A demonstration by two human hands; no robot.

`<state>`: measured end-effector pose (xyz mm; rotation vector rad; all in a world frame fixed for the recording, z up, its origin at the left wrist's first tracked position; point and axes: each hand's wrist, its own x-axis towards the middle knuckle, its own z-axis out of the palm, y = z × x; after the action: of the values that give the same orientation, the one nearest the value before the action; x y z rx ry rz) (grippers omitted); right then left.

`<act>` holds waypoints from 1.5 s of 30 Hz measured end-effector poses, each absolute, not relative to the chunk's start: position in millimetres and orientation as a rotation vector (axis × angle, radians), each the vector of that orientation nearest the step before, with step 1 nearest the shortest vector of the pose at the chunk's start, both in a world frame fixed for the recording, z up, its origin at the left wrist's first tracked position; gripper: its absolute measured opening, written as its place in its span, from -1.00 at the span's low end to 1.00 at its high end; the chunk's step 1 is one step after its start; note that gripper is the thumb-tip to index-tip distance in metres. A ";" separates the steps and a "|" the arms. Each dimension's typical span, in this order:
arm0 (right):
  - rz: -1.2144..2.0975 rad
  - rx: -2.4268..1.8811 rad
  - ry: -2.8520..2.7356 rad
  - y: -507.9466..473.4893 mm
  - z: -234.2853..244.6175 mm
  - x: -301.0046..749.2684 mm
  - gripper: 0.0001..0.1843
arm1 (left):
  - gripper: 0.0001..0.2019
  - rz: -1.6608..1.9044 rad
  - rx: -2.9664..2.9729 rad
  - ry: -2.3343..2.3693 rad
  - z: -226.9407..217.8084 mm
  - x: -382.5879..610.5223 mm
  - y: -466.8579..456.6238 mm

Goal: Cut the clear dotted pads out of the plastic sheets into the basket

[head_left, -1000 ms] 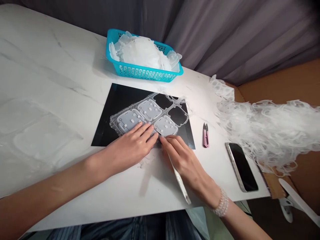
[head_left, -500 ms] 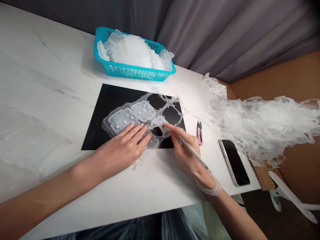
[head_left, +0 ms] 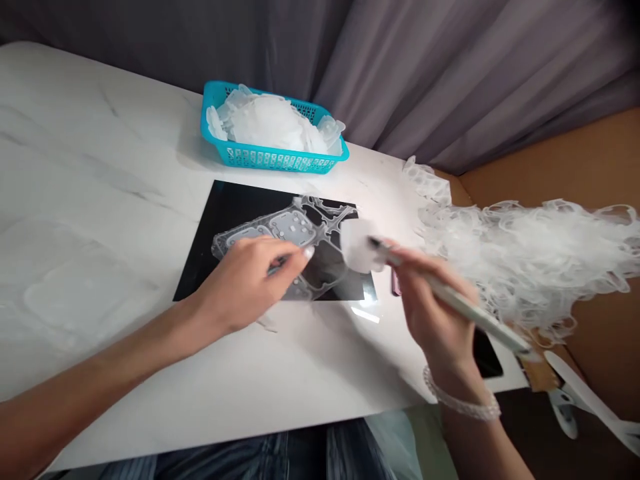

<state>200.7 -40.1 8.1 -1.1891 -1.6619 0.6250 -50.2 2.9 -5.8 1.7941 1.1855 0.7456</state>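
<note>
Clock face: centred on the black mat (head_left: 227, 203), with 12 toward the curtain (head_left: 435, 73).
Left hand (head_left: 250, 283): over the mat at 7 o'clock, palm down, fingers curled, thumb tip drawn close to the fingers beside the clear sheet; cannot tell about any pinch on its plastic.
Right hand (head_left: 440, 300): off the mat between 3 and 4 o'clock, raised above the desk (head_left: 300, 380), slightly blurred, fingers closed around a slim white pen-like tool (head_left: 470, 310).
Tool tip: dark, pointing to 10 o'clock.
Loose white piece (head_left: 357, 243): above the mat's 3 o'clock edge, at the right fingertips and tool tip, smeared by motion; exact hold hard to tell.
Clear sheet (head_left: 293, 227): over the mat, slanting from 8 toward 2 o'clock; panels in place near the left hand, open cut-outs toward 2 and 3 o'clock.
Blue basket (head_left: 280, 160): at 12 o'clock, heaped with white pieces (head_left: 270, 123).
Scrap heap (head_left: 540, 253): at 3 o'clock, a tangle of thin white plastic outlines beside brown cardboard (head_left: 585, 157).
Pink snips (head_left: 395, 283): just off the mat between 3 and 4 o'clock, mostly hidden behind the right hand.
Phone (head_left: 487, 357): near 4 o'clock, partly covered by the right wrist.
Translucent plastic (head_left: 85, 287): flat on the desk toward 8 and 9 o'clock.
</note>
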 end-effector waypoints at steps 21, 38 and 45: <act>0.845 -1.694 -2.158 13.6 11.6 147.1 -0.68 | -0.72 0.605 1.116 1.094 -11.7 -38.7 6.6; 0.744 -1.754 -1.683 16.7 13.9 176.4 -0.68 | -0.82 0.951 0.720 0.946 1.6 -48.0 10.7; 1.401 -1.456 -1.539 10.1 14.7 157.7 -0.67 | -0.81 0.947 0.665 0.926 2.0 -47.1 10.3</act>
<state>157.7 10.1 14.7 -1.4556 -1.5391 1.4014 -47.1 10.3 2.0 0.6651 0.9256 0.9468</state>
